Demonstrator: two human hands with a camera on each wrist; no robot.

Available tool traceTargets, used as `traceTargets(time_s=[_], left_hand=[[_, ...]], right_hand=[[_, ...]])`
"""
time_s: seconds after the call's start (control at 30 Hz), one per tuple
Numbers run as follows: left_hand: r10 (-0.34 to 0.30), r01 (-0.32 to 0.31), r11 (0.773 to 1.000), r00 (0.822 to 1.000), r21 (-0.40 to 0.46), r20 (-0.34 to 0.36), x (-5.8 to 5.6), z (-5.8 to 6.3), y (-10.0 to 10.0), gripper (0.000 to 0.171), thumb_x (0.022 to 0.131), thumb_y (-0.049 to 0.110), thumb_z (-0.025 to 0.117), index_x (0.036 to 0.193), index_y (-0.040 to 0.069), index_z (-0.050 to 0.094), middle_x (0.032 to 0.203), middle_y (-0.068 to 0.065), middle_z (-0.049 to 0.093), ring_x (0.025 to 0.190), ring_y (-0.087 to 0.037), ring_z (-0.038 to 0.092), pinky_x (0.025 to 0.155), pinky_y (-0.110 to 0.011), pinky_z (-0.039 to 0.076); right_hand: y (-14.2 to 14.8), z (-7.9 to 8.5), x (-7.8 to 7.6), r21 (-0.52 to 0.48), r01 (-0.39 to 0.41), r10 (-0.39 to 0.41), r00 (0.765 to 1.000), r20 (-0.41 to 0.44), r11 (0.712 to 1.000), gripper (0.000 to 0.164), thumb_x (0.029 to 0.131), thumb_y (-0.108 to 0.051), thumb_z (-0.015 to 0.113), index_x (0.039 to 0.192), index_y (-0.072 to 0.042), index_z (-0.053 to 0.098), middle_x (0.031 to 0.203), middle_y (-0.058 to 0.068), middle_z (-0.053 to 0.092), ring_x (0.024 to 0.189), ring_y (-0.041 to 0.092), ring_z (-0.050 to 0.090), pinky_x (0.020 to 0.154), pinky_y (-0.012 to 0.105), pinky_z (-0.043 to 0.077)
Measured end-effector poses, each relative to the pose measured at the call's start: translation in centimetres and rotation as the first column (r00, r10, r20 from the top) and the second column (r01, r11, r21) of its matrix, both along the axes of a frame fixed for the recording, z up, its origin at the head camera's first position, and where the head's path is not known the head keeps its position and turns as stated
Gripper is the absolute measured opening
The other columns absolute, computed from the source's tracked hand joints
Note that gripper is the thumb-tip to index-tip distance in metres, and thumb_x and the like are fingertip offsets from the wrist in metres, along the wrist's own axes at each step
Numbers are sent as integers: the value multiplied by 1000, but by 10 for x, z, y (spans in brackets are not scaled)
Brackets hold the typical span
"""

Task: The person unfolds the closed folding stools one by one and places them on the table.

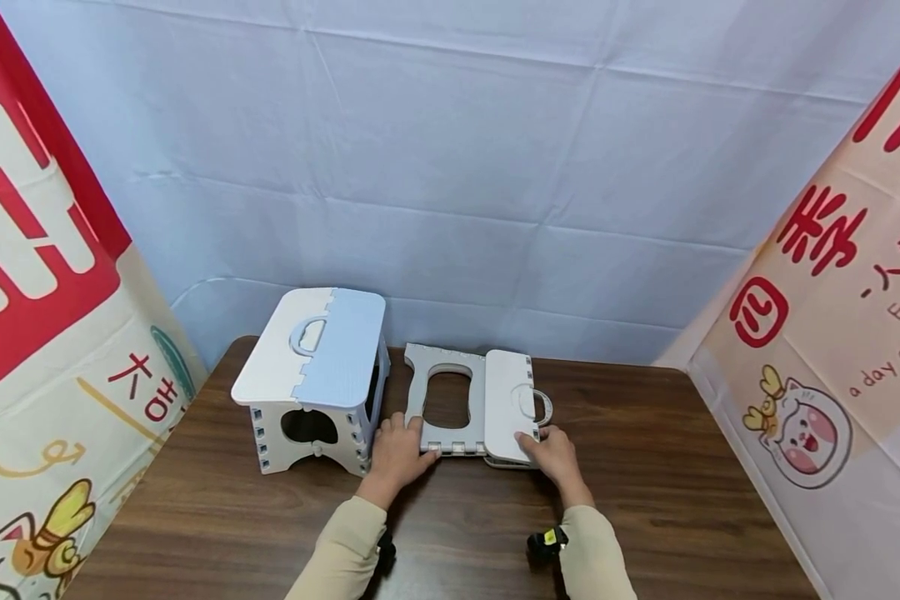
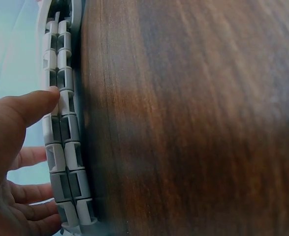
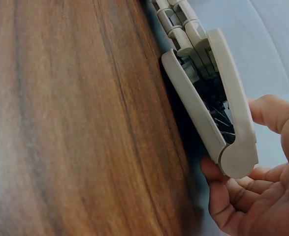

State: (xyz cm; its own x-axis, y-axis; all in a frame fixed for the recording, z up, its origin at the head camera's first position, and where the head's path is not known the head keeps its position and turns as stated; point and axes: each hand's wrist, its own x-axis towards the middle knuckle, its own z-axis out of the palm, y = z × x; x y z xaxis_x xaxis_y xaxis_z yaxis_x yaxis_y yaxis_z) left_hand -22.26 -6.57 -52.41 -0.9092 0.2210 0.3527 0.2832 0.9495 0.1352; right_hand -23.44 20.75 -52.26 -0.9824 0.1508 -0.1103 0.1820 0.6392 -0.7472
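A folding stool [image 1: 476, 403] lies folded flat on the table, its grey leg panel to the left and its white half-seat to the right. My left hand [image 1: 396, 452] holds its left front corner. In the left wrist view the thumb touches the hinged edge [image 2: 65, 128], with the other fingers bent at its far side. My right hand [image 1: 557, 457] grips the right front corner, thumb on the white panel and fingers curled beneath; the right wrist view shows this end [image 3: 235, 105]. A grey carrying handle [image 1: 544, 407] sticks out just beyond that hand.
An unfolded white and blue stool [image 1: 309, 346] stands upright left of the flat one, close to my left hand. The brown wooden table [image 1: 667, 483] ends at a pale cloth backdrop [image 1: 450, 167]. Printed banners hang on both sides.
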Motion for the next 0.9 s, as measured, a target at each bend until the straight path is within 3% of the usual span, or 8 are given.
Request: traceTargets(time_s=[0.1,0.27,0.57,0.9], left_hand=[[1,-1,1000,1000,4,14,0,-2,-1,59,69,52,75,100,4,59,88,-16,47,80,-32,49,63,-40,42],[13,-14,1000,999,21,47,2,0,0,57,67,50,77,98,5,60,87,-15,47,80,-32,49,63,-40,43],[9,-22,997,986,76,166,8,11,7,55,69,46,78,99,4,59,90,-17,48,82,-33,51,60,-40,48],[-2,-10,996,991,92,132,14,11,17,60,69,49,77,106,4,61,91,-17,51,82,-33,53,62,-41,47]], right_hand=[[0,-1,2,-24,2,-3,1000,-2,1000,50,84,-34,66,102,12,55,98,25,59,87,35,53,76,46,44],[2,3,9,-146,36,-32,999,28,989,47,84,-27,67,105,12,55,98,23,58,86,31,53,75,41,44],[8,7,16,-248,91,-88,996,25,964,47,87,-27,62,110,14,56,107,27,55,93,33,52,76,39,43],[12,7,21,-275,166,-182,983,-34,947,41,87,-24,60,106,12,59,110,26,57,95,31,51,78,34,40]])
